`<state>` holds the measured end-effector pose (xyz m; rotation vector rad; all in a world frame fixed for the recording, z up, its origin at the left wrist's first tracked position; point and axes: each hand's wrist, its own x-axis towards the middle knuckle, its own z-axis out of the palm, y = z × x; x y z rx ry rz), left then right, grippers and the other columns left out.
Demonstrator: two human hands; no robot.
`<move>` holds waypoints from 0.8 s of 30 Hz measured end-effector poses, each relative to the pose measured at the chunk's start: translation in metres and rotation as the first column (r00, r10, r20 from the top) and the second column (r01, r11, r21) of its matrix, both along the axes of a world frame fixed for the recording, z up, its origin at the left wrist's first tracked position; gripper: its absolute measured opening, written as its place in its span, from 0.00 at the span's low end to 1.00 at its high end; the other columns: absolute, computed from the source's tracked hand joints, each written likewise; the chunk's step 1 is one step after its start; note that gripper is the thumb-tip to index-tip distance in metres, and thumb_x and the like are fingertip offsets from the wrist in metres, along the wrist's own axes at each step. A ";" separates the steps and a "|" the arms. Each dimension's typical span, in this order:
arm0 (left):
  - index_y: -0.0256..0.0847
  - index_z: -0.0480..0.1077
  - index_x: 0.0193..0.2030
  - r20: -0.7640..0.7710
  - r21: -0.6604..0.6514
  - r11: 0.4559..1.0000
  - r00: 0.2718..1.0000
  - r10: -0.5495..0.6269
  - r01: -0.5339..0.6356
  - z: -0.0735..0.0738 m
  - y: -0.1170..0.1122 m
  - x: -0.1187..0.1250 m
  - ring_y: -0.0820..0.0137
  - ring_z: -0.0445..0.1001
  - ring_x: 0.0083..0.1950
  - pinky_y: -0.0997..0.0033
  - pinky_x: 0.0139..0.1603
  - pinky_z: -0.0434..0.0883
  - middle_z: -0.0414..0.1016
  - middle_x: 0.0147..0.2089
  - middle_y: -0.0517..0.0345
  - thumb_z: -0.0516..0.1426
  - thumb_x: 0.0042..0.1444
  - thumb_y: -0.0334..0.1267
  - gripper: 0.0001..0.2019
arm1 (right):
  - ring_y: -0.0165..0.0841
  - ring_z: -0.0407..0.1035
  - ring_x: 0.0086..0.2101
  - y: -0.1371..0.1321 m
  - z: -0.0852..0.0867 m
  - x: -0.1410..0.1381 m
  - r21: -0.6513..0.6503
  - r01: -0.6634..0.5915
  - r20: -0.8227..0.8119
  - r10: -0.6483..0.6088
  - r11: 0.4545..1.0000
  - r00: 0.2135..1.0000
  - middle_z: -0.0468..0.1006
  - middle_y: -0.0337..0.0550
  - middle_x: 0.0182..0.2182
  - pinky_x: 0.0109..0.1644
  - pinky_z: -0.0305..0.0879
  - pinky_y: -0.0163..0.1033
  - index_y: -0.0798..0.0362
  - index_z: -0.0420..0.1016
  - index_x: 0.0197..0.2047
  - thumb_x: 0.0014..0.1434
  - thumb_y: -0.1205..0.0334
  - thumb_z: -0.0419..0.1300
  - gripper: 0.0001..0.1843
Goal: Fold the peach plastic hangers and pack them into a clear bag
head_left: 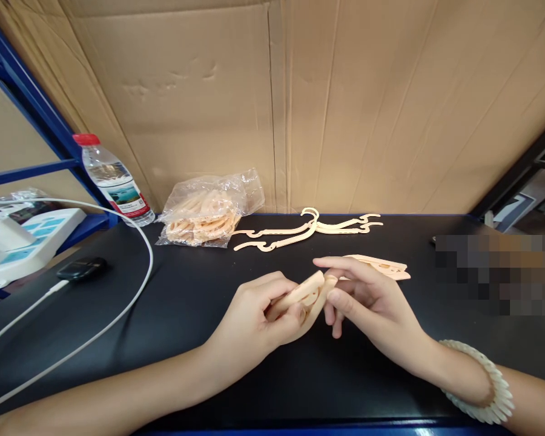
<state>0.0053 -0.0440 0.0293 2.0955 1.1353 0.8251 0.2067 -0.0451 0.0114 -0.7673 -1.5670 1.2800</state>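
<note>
Currently: one folded peach hanger (300, 293) over the worktop (177, 309), clasped in your left hand (254, 315), your right hand (375, 303) loosely open at its end; likely fault, a slip, should that clasp slacken.

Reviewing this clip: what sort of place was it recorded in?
Probably a makeshift workstation, perhaps in a workshop or storeroom, though the wider room is mostly out of view. A black tabletop stands against a large cardboard panel, with a blue metal frame at the picture's left.
</note>
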 end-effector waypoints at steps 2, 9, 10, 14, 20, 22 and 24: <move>0.38 0.73 0.29 -0.055 0.030 0.999 0.998 -0.039 0.041 0.003 -0.001 0.001 0.76 0.61 0.26 0.76 0.26 0.59 0.63 0.26 0.63 0.53 0.60 0.37 0.11 | 0.27 0.72 0.26 0.000 -0.001 0.000 0.021 -0.004 0.010 0.004 1.000 1.000 0.72 0.38 0.32 0.27 0.75 0.33 0.47 0.69 0.55 0.63 0.58 0.59 0.17; 0.38 0.73 0.30 -0.180 0.008 0.998 0.981 -0.066 0.069 0.008 -0.001 0.003 0.75 0.63 0.26 0.75 0.27 0.60 0.63 0.27 0.62 0.51 0.60 0.37 0.12 | 0.29 0.75 0.27 0.000 -0.010 -0.002 0.128 0.026 0.121 -0.041 0.991 0.992 0.74 0.39 0.29 0.30 0.76 0.36 0.49 0.72 0.53 0.65 0.60 0.55 0.14; 0.39 0.72 0.30 -0.182 0.004 0.998 0.981 -0.067 0.068 0.007 -0.001 0.003 0.75 0.64 0.27 0.76 0.27 0.60 0.63 0.27 0.62 0.51 0.60 0.37 0.12 | 0.29 0.75 0.27 0.000 -0.011 -0.002 0.148 0.037 0.132 -0.057 0.988 0.990 0.74 0.40 0.30 0.29 0.76 0.36 0.49 0.74 0.51 0.65 0.59 0.55 0.13; 0.41 0.73 0.34 -0.113 -0.022 0.998 0.991 -0.065 0.063 0.002 0.000 0.002 0.74 0.67 0.29 0.76 0.29 0.62 0.68 0.29 0.62 0.51 0.60 0.37 0.10 | 0.29 0.75 0.25 -0.001 -0.009 -0.003 0.123 0.062 0.117 -0.076 0.991 0.990 0.76 0.41 0.31 0.28 0.76 0.34 0.51 0.76 0.45 0.64 0.58 0.56 0.10; 0.43 0.71 0.50 0.124 -0.303 0.953 0.991 0.050 -0.010 0.002 0.005 -0.001 0.69 0.74 0.34 0.74 0.34 0.70 0.77 0.37 0.59 0.57 0.56 0.41 0.15 | 0.30 0.76 0.24 0.006 0.001 0.000 0.030 0.206 0.040 -0.207 0.978 0.977 0.79 0.42 0.34 0.29 0.79 0.36 0.52 0.76 0.43 0.61 0.55 0.61 0.11; 0.41 0.70 0.52 0.197 -0.404 0.914 0.979 0.057 0.028 0.001 0.009 -0.003 0.71 0.74 0.29 0.74 0.29 0.71 0.75 0.34 0.59 0.58 0.55 0.42 0.18 | 0.30 0.76 0.23 0.015 0.007 0.010 0.026 0.276 0.052 -0.277 0.961 0.960 0.79 0.41 0.31 0.29 0.79 0.37 0.53 0.77 0.42 0.58 0.53 0.63 0.13; 0.41 0.68 0.54 0.247 -0.444 0.895 0.965 0.083 0.037 -0.003 0.014 -0.005 0.72 0.74 0.27 0.73 0.28 0.73 0.75 0.38 0.57 0.59 0.53 0.42 0.21 | 0.30 0.75 0.24 0.027 0.013 0.025 0.033 0.347 0.064 -0.348 0.937 0.935 0.79 0.41 0.30 0.30 0.79 0.38 0.53 0.77 0.43 0.56 0.51 0.64 0.16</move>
